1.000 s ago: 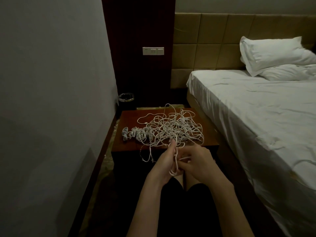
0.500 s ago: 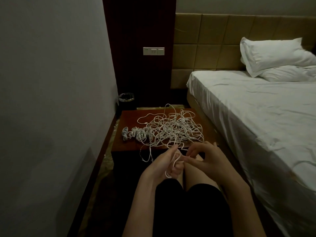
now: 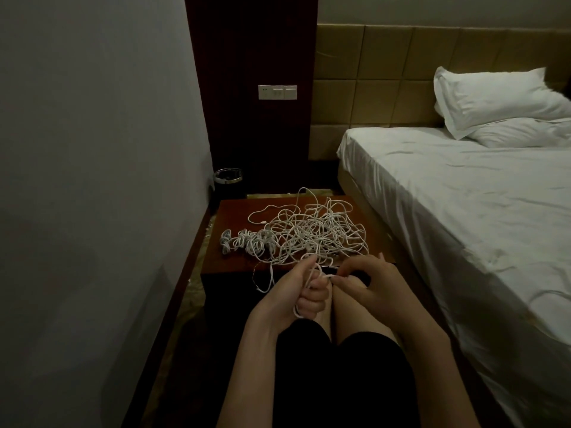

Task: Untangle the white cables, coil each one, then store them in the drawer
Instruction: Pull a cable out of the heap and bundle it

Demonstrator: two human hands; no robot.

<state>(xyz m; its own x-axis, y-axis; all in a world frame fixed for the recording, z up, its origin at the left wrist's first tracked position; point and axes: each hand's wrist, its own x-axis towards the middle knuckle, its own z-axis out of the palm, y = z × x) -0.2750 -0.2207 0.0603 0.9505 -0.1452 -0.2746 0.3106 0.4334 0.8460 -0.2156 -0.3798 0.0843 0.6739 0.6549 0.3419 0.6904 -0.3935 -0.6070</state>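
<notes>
Now both hands, left [image 3: 298, 291] and right [image 3: 369, 281], curl around one white cable [image 3: 312, 274].

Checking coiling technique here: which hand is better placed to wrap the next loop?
Probably the right hand: it pinches the free strand, while the left hand grips the started coil, acting as its anchor.
</notes>
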